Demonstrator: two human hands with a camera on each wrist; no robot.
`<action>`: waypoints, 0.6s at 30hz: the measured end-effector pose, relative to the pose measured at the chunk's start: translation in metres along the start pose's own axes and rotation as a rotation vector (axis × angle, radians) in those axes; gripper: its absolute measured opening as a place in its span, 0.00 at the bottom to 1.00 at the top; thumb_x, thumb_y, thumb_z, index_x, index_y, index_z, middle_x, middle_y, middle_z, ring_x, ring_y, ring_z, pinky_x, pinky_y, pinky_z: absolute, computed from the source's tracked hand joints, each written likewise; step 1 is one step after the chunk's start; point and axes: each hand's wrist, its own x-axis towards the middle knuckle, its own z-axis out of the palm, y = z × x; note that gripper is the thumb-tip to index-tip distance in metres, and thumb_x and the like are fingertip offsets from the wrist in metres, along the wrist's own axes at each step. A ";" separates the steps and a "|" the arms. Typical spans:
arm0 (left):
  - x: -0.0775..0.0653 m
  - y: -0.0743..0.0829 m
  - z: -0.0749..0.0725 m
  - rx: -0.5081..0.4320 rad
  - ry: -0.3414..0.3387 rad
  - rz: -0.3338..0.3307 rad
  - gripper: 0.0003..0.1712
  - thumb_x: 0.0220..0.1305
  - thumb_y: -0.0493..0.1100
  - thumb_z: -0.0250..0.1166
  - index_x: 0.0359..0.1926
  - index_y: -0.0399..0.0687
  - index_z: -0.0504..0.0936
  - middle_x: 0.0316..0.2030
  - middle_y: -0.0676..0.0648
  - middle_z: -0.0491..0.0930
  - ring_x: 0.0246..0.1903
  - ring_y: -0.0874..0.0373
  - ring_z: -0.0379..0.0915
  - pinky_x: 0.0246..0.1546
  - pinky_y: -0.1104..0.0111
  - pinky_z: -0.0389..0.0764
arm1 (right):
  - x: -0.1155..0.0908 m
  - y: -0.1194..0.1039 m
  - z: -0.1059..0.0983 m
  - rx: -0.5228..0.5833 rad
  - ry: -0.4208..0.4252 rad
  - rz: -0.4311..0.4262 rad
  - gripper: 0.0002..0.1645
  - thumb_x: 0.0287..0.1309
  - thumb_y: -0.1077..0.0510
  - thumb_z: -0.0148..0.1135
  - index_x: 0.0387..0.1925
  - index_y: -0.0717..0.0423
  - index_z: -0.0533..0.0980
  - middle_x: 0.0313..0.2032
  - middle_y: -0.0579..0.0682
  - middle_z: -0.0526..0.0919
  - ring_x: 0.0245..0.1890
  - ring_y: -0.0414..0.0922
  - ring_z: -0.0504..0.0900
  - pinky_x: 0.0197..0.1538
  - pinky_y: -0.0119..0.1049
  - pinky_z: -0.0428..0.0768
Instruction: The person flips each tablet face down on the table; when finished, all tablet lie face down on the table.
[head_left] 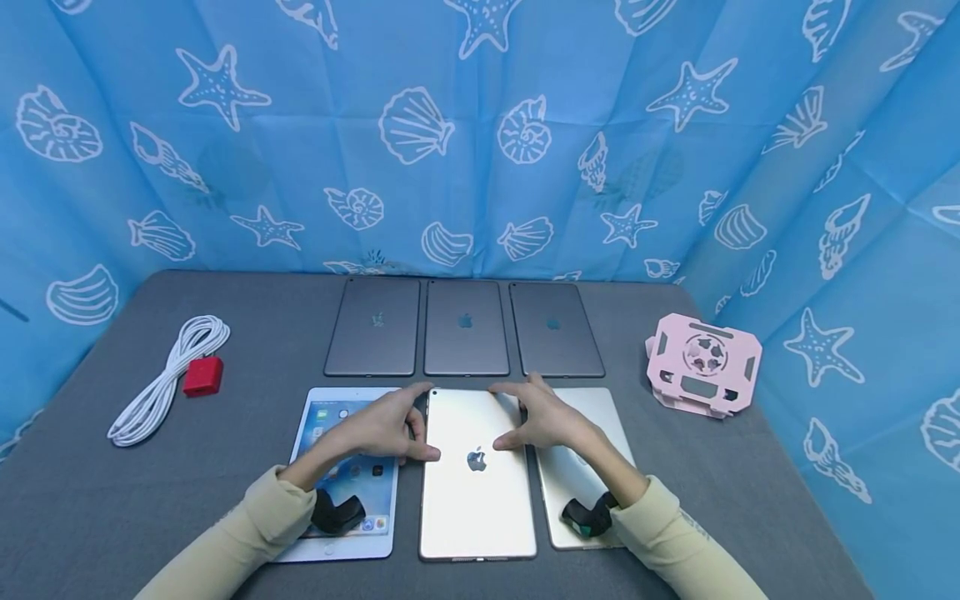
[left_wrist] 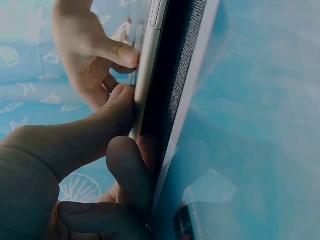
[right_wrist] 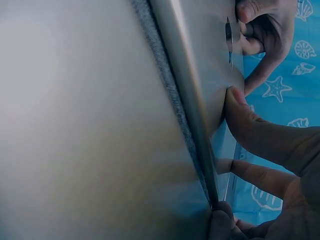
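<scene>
A silver tablet (head_left: 476,508) lies back up between both hands, its apple logo showing. At its left edge my left hand (head_left: 386,425) grips it, thumb on the back and fingers curled at the side. My right hand (head_left: 551,417) holds the opposite edge in the same way; in the right wrist view its thumb (right_wrist: 242,117) presses the back. Whether the tablet is raised off the cloth, I cannot tell. Under my left forearm is a white-framed tablet (head_left: 378,500) with app icons on its screen. Another silver tablet (head_left: 603,408), back up, lies partly hidden beneath my right forearm.
Three dark grey tablets, left (head_left: 372,346), middle (head_left: 467,350) and right (head_left: 558,350), form a back row. A coiled white cable (head_left: 161,392) and red block (head_left: 203,377) lie left. Right is a pink slotted holder (head_left: 701,362). A blue curtain (head_left: 480,208) hangs behind.
</scene>
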 end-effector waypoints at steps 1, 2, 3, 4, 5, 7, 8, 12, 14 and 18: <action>0.000 0.000 0.000 0.006 0.002 -0.001 0.64 0.56 0.42 0.79 0.79 0.29 0.44 0.21 0.52 0.82 0.13 0.62 0.75 0.22 0.64 0.81 | 0.000 0.000 0.000 0.002 0.001 -0.002 0.50 0.45 0.52 0.84 0.71 0.50 0.72 0.67 0.67 0.71 0.73 0.67 0.63 0.64 0.67 0.73; 0.001 0.000 0.000 0.012 0.005 -0.003 0.64 0.56 0.42 0.79 0.79 0.29 0.44 0.21 0.52 0.82 0.14 0.62 0.75 0.22 0.65 0.81 | 0.001 0.001 0.000 0.005 0.001 -0.003 0.50 0.44 0.52 0.84 0.70 0.50 0.72 0.67 0.67 0.72 0.74 0.68 0.60 0.65 0.68 0.72; 0.001 0.000 0.000 0.019 0.007 -0.006 0.64 0.56 0.42 0.79 0.79 0.29 0.44 0.21 0.52 0.82 0.14 0.62 0.75 0.22 0.65 0.81 | 0.001 0.001 -0.001 0.006 0.001 -0.003 0.50 0.44 0.52 0.84 0.70 0.50 0.72 0.66 0.67 0.72 0.74 0.68 0.61 0.64 0.68 0.72; 0.001 0.001 0.000 0.023 0.008 -0.009 0.64 0.56 0.43 0.79 0.79 0.30 0.44 0.21 0.52 0.82 0.14 0.62 0.76 0.23 0.65 0.81 | 0.002 0.001 -0.001 0.005 0.001 -0.002 0.50 0.44 0.52 0.84 0.70 0.50 0.73 0.66 0.67 0.72 0.75 0.69 0.59 0.65 0.68 0.72; 0.001 0.001 0.001 0.029 0.009 -0.012 0.64 0.56 0.43 0.79 0.79 0.30 0.44 0.21 0.53 0.82 0.14 0.62 0.76 0.23 0.66 0.81 | 0.002 0.001 -0.001 0.003 0.000 -0.001 0.50 0.44 0.52 0.84 0.70 0.49 0.73 0.66 0.67 0.72 0.75 0.68 0.60 0.65 0.68 0.72; 0.002 0.001 0.001 0.037 0.012 -0.014 0.64 0.56 0.44 0.79 0.79 0.29 0.44 0.21 0.53 0.82 0.14 0.62 0.76 0.24 0.66 0.81 | 0.002 0.001 -0.002 0.001 -0.002 0.001 0.50 0.44 0.52 0.84 0.70 0.49 0.73 0.65 0.67 0.72 0.75 0.68 0.60 0.64 0.68 0.72; 0.002 0.002 0.001 0.042 0.013 -0.018 0.64 0.56 0.44 0.79 0.79 0.30 0.44 0.21 0.53 0.82 0.14 0.62 0.76 0.24 0.66 0.81 | 0.002 0.001 -0.002 0.000 -0.002 0.003 0.50 0.44 0.52 0.84 0.70 0.49 0.73 0.67 0.68 0.70 0.75 0.69 0.59 0.65 0.68 0.71; 0.002 0.002 0.000 0.055 0.018 -0.013 0.63 0.57 0.44 0.78 0.79 0.29 0.45 0.20 0.53 0.82 0.14 0.62 0.76 0.25 0.68 0.80 | 0.001 0.001 -0.002 -0.005 0.001 0.002 0.50 0.44 0.51 0.84 0.70 0.49 0.73 0.70 0.69 0.67 0.75 0.69 0.60 0.65 0.69 0.71; 0.002 0.002 0.000 0.064 0.022 -0.005 0.61 0.58 0.44 0.77 0.79 0.29 0.47 0.19 0.53 0.82 0.13 0.62 0.75 0.25 0.68 0.80 | 0.001 0.001 -0.002 -0.009 0.003 0.000 0.50 0.44 0.51 0.84 0.70 0.50 0.73 0.68 0.69 0.69 0.72 0.67 0.64 0.64 0.67 0.73; 0.002 0.001 0.000 0.063 0.025 0.008 0.58 0.59 0.44 0.76 0.78 0.29 0.50 0.19 0.53 0.81 0.13 0.62 0.74 0.23 0.69 0.78 | 0.000 -0.001 -0.002 -0.024 0.003 -0.008 0.49 0.44 0.51 0.84 0.70 0.50 0.73 0.66 0.67 0.71 0.69 0.65 0.68 0.62 0.65 0.74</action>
